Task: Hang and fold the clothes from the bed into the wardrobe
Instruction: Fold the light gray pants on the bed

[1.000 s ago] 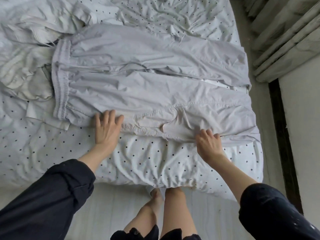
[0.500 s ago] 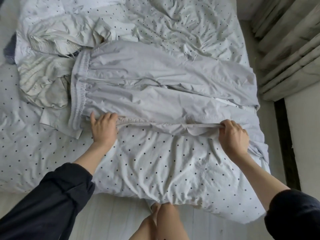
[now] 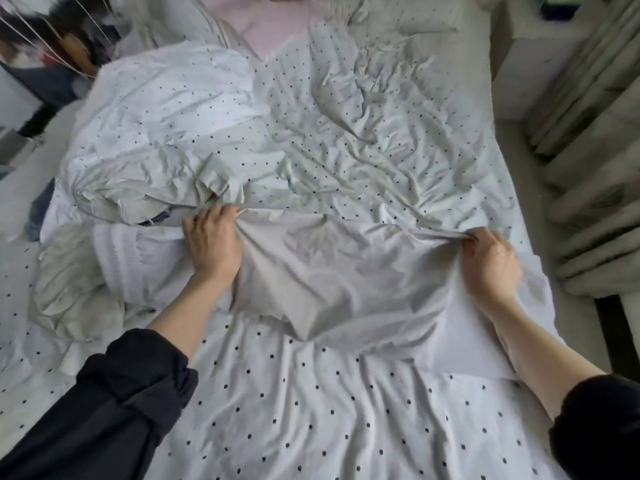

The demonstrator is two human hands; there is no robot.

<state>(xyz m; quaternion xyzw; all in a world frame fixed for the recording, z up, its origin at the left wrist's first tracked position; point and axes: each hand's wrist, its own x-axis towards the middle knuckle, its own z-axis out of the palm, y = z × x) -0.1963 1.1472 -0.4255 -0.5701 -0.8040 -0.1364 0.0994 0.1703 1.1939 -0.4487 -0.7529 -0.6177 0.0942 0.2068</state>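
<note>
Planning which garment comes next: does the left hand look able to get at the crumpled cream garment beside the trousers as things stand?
Probably yes, once freed. The crumpled cream garment lies uncovered just left of the left hand, nothing between them. But that hand grips the grey trousers, as does the right hand.

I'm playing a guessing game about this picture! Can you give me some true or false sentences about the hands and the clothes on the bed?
1. Both hands hold the grey trousers. True: the left hand and the right hand each have a grip on the cloth.
2. The bedsheet has stripes. False: it is white with dark dots.
3. The trousers hang in a wardrobe. False: they lie on the bed.
4. More crumpled clothes lie beside the left hand. True.
5. The sleeves are dark. True.
</note>
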